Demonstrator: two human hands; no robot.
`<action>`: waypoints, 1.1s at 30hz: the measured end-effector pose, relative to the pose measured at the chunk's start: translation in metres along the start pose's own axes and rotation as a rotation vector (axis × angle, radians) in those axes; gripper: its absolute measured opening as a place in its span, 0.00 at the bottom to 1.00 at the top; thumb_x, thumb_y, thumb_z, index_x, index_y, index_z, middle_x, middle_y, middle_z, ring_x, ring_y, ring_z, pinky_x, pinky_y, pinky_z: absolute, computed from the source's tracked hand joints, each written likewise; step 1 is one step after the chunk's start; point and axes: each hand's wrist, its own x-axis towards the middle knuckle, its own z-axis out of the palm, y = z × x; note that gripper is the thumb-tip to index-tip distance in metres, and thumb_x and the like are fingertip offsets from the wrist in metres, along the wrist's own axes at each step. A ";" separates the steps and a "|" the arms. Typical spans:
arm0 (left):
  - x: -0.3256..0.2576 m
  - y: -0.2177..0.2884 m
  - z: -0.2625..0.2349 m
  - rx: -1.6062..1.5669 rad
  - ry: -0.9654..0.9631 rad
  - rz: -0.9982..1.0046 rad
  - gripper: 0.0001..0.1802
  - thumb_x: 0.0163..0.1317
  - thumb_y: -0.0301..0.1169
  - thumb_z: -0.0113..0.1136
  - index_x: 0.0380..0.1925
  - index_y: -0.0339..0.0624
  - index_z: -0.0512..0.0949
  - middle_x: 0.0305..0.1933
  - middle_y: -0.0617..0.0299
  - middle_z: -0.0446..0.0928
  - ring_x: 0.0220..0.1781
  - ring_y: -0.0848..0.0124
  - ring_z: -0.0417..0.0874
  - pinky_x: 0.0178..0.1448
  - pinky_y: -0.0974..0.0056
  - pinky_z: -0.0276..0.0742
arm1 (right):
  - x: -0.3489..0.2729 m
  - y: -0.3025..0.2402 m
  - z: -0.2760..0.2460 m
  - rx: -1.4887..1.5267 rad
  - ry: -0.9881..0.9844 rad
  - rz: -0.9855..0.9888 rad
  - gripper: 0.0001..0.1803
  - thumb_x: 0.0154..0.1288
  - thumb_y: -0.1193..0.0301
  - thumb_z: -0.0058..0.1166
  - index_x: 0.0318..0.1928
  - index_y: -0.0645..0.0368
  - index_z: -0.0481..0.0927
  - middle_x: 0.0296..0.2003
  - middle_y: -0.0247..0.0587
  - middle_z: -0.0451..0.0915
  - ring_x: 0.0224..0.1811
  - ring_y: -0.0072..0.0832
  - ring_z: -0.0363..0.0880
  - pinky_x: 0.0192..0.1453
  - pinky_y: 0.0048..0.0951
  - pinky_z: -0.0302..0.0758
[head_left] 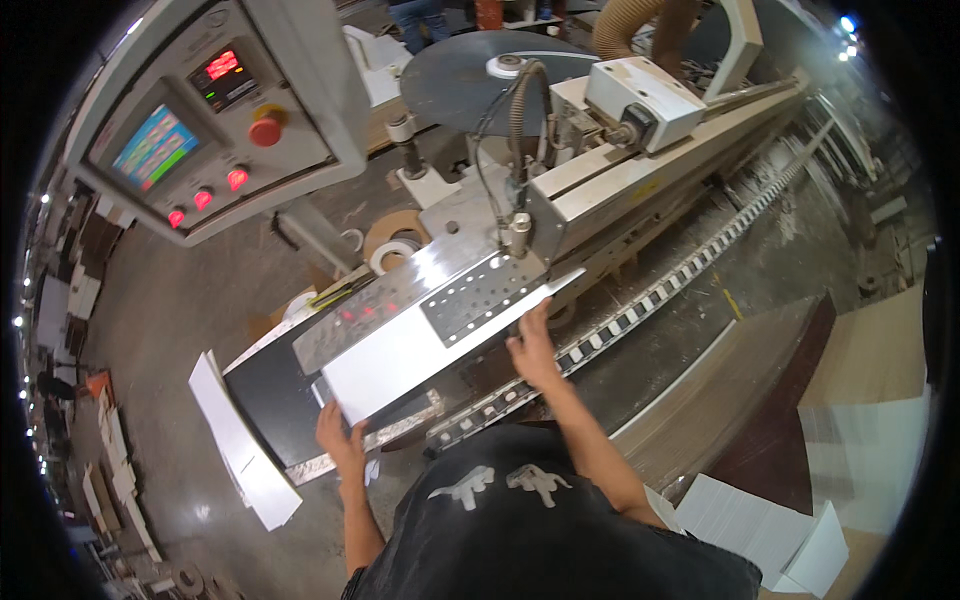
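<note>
Head view, near to far. Person's dark printed shirt [520, 530] filled the bottom edge, both forearms reaching up from it. Left hand [342, 440] gripped the near end of a long white panel [400, 360], fingers closed around its lower corner. Right hand [532, 345] lay flat against the panel's right long edge further up, fingers pressed to it; whether they curled under, cannot tell. So both grips were on the panel, left clamped, right pushing or steadying.

Panel lay on the infeed of an edge-banding machine [640, 170], partly under a perforated steel plate [470, 295]. Its long axis ran from lower left near the left hand up to the right, in line with the machine's track chain [650, 300]. Left hand sat behind the panel along that axis; right hand was beside it and nearer the machine.

Loose white panels [240, 440] leaned on the floor at left. More white panels [760, 530] lay stacked at lower right beside a dark board [770, 430].

Further off: control box [200, 120] with coloured screen, red lit buttons and a red stop knob [265, 128]; tape rolls [395, 245]; grey disc [470, 75]; extraction hose [630, 25].
</note>
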 end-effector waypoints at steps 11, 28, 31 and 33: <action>0.053 0.089 0.075 -0.058 -0.095 0.093 0.35 0.53 0.46 0.78 0.55 0.38 0.75 0.70 0.49 0.72 0.77 0.45 0.66 0.80 0.31 0.45 | -0.107 -0.012 -0.132 0.216 0.254 0.324 0.15 0.69 0.62 0.68 0.44 0.63 0.88 0.62 0.52 0.83 0.60 0.41 0.84 0.60 0.37 0.77; -0.007 0.319 0.056 -0.672 -0.713 0.547 0.21 0.71 0.32 0.64 0.60 0.34 0.80 0.60 0.46 0.82 0.62 0.54 0.81 0.69 0.52 0.72 | -0.577 -0.080 -0.002 0.788 0.159 1.342 0.45 0.77 0.34 0.44 0.70 0.63 0.75 0.68 0.53 0.76 0.69 0.43 0.75 0.71 0.39 0.71; -0.067 0.439 0.021 -1.005 -0.983 0.597 0.21 0.74 0.35 0.62 0.61 0.34 0.80 0.54 0.50 0.86 0.53 0.61 0.86 0.63 0.58 0.78 | -0.589 -0.041 -0.007 0.340 0.267 1.022 0.42 0.75 0.34 0.47 0.63 0.61 0.82 0.59 0.51 0.85 0.63 0.45 0.81 0.66 0.40 0.74; -0.111 0.523 -0.011 -1.091 -1.115 0.710 0.21 0.76 0.38 0.62 0.59 0.33 0.80 0.50 0.52 0.87 0.49 0.67 0.86 0.61 0.61 0.79 | -0.590 -0.020 -0.039 0.184 0.246 1.053 0.40 0.76 0.35 0.47 0.63 0.60 0.82 0.58 0.53 0.85 0.61 0.48 0.82 0.65 0.42 0.75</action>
